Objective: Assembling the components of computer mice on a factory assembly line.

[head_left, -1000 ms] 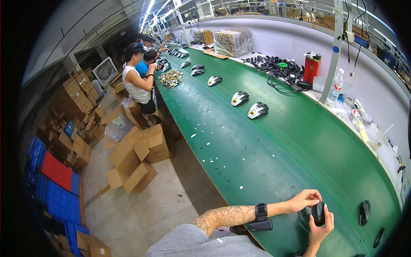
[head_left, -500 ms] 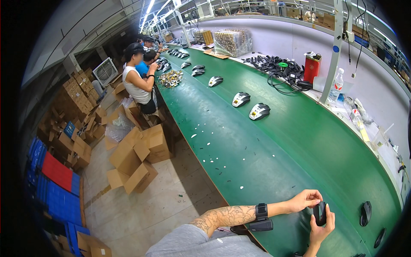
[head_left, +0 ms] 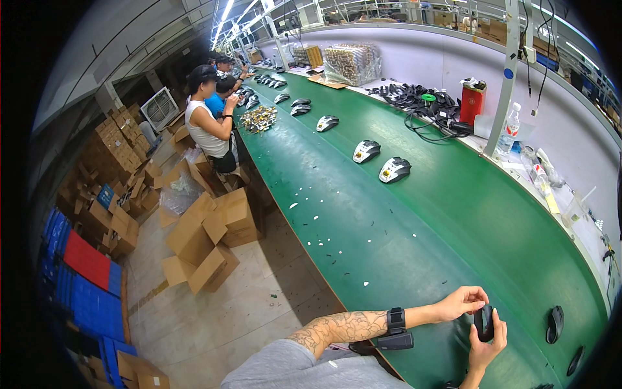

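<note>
Over the near right part of the green bench, both my hands are closed on a black computer mouse (head_left: 483,324). The fingertips of my left hand (head_left: 461,303) pinch its top end. My right hand (head_left: 487,348) grips it from the right and below, thumb on one side and fingers on the other. Its underside and finer details are hard to make out. A second black mouse (head_left: 554,324) lies to the right of my hands, and another dark mouse (head_left: 575,361) sits nearer the rim.
Silver-and-black mice (head_left: 394,170) stand spaced along the green belt (head_left: 447,214). Small white and black scraps litter the bench. Dark parts and cables (head_left: 421,104), a red can (head_left: 473,102) and a bottle (head_left: 510,128) line the far side. Co-workers (head_left: 210,123) and open cartons (head_left: 204,243) are at left.
The mice on the belt have shifted slightly to the right and toward me. My hands keep nearly the same place and grip on the black mouse.
</note>
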{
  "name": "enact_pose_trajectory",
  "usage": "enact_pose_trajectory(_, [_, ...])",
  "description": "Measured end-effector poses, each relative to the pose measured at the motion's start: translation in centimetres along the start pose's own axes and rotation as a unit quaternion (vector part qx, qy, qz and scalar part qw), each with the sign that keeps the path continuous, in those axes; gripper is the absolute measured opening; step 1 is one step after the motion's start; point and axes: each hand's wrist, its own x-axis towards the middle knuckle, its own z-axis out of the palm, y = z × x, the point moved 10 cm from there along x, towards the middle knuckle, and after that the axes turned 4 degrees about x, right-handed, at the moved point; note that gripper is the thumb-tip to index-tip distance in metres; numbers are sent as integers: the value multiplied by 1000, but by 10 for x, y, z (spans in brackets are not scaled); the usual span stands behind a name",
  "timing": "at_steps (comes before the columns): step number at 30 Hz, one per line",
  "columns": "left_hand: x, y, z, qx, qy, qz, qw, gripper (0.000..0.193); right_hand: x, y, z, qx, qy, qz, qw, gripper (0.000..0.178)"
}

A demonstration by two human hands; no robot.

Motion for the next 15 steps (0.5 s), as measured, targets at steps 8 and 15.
enact_pose_trajectory(8, [1,-1,0,-4,-3,1,1000,15,0,0,-2,-2,8,-7,1000,55])
enact_pose_trajectory(15, [1,-1,-1,-10,-2,2,1000,14,0,-1,-2,-7,13,-16,1000,54])
